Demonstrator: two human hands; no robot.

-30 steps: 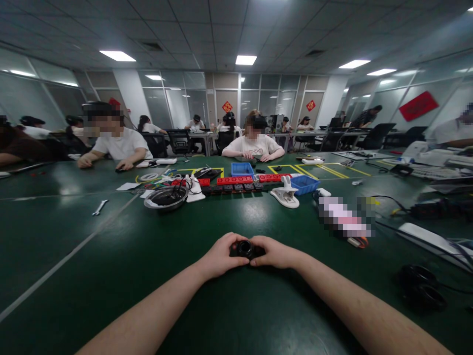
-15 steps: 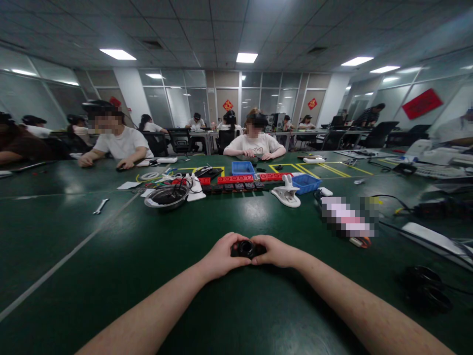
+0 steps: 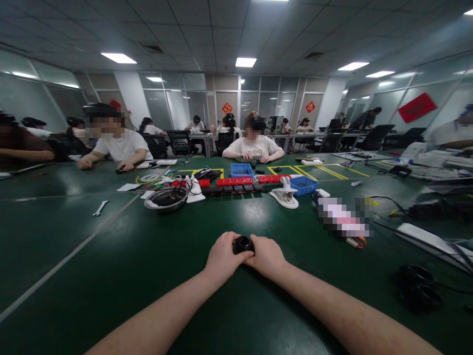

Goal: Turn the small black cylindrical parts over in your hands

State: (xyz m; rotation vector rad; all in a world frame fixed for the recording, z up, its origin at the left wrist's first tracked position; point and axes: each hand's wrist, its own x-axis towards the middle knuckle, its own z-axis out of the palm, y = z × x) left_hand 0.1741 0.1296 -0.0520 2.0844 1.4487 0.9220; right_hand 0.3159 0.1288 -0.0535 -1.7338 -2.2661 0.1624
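A small black round part with a hole in its top (image 3: 244, 243) is between my two hands, low in the middle of the view. My left hand (image 3: 226, 254) grips it from the left, its thumb across the near side. Wrapped round the right side of the same part is my right hand (image 3: 265, 254), whose fingertips are mostly hidden. The hands touch at the thumbs. The part's underside is covered by my fingers, so I cannot tell whether it rests on the green table (image 3: 185, 305).
Ahead lie a metal bowl (image 3: 166, 198), red sockets (image 3: 234, 180), a white clip (image 3: 285, 195) and blue trays (image 3: 303, 185), (image 3: 242, 170). A wrench (image 3: 100, 208) is left; black round parts (image 3: 419, 288) and a white strip (image 3: 432, 242) are right. People sit across.
My right hand has turned and closed further round the black part, hiding its right side. The part and my hands have shifted slightly left, and the view has turned a little.
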